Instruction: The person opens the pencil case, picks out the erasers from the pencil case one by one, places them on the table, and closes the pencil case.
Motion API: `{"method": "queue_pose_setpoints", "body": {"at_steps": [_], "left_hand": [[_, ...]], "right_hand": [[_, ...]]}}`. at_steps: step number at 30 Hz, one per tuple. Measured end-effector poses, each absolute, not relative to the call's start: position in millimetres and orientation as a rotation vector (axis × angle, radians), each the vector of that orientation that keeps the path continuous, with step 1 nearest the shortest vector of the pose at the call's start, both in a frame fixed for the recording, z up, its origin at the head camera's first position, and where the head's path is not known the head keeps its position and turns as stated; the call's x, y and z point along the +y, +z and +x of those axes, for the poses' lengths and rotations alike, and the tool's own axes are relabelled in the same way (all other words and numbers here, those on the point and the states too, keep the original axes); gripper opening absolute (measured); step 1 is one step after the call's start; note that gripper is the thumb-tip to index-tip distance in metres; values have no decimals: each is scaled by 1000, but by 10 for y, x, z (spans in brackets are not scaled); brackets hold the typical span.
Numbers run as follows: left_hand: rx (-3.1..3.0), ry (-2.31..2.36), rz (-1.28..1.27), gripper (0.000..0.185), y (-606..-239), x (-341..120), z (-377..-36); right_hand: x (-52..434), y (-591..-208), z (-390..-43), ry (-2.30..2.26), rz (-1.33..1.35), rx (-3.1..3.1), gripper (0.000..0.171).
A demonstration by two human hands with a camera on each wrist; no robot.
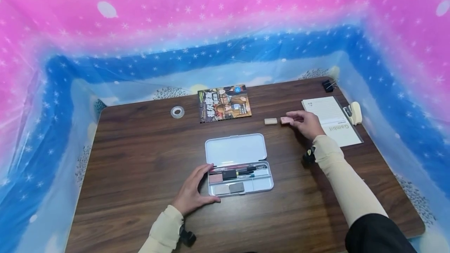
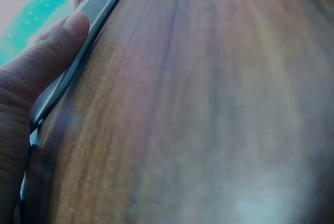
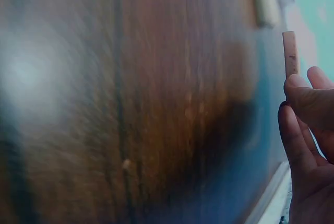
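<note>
- We wear cream long sleeves reaching both wrists; our left hand (image 1: 192, 193) and right hand (image 1: 306, 123) are bare.
- A small black camera is strapped at each wrist.
- Dark fabric covers our right upper arm.

Study desk (image 1: 140, 159): pencil case (image 1: 240, 177), notepad (image 1: 332, 120), stapler (image 1: 355, 112).

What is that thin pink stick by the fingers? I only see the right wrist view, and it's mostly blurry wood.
Observer: A pink eraser, pinched by the right hand on the table.
Operator: Anything next to it?
Observer: A beige eraser lies just left of it, apart.
Operator: And the other hand?
Observer: The left hand rests against the left edge of an open pencil case.
Operator: What's in it?
Observer: Pens and a few erasers.
</note>
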State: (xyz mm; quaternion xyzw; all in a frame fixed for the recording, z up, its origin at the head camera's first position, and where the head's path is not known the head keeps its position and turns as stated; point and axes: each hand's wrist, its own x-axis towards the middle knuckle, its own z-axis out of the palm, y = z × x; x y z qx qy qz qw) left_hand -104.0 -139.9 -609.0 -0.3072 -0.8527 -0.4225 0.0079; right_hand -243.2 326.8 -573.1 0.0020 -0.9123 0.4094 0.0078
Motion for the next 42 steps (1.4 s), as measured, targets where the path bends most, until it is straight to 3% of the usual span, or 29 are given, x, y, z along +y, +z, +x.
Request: {"method": "queue_pose_setpoints", "body": {"at_steps": [23,29,37,42], "left_hand": [[-2696,-1323,-908,112,-6054,-1523,-922],[-2740,-1361,-895,111,-6057,-1488,-950],[-2746,-1343,-924,109,-6030,-1444,-1012],[-2743,-1353,-929,110,-6028,-1441,-1028]], "right_hand": [[3202,-5878,-2572,1481,-53,-2840,44],[2929,-5652,-2234,1560,60,-2649,41],[2012,-5557,-1489,1750,553,-2726,34],[1663,-5649,-1250,1630,796,-2815,33]]}}
